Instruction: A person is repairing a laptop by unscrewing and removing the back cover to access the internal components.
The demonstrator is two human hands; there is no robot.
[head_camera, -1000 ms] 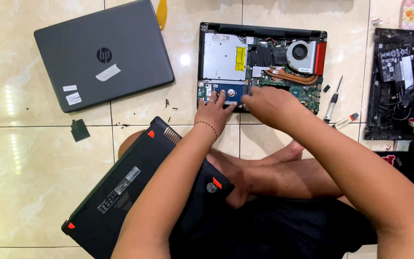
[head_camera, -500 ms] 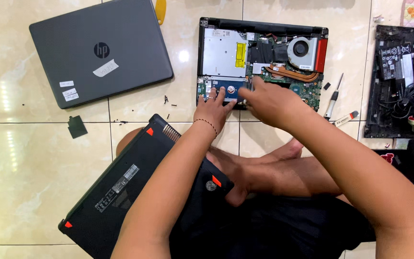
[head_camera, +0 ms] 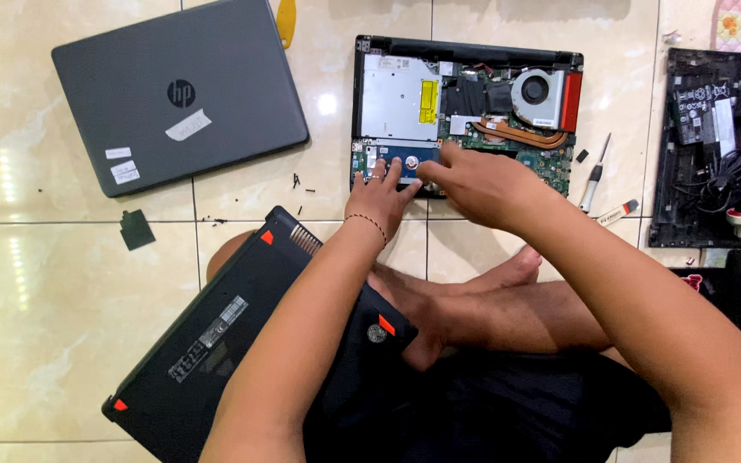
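An opened laptop chassis (head_camera: 551, 163) lies on the tiled floor in front of me, showing its fan, copper heat pipe and green board. At its front left sits a blue-labelled hard drive (head_camera: 411, 159). My left hand (head_camera: 379, 195) rests on the drive's near edge with its fingers spread. My right hand (head_camera: 473, 182) reaches in from the right, and its fingertips close on the drive's right edge. A black laptop bottom cover (head_camera: 216, 334) lies across my crossed legs under my left forearm.
A closed grey laptop (head_camera: 177, 94) lies at the far left, with a yellow pry tool (head_camera: 286, 21) above it. Loose screws (head_camera: 298, 182) and a small black cover (head_camera: 136, 230) dot the tiles. A screwdriver (head_camera: 595, 176) and another dismantled laptop (head_camera: 705, 129) lie to the right.
My right hand has shifted slightly left along the hard drive. My left hand stays on the drive's near edge.
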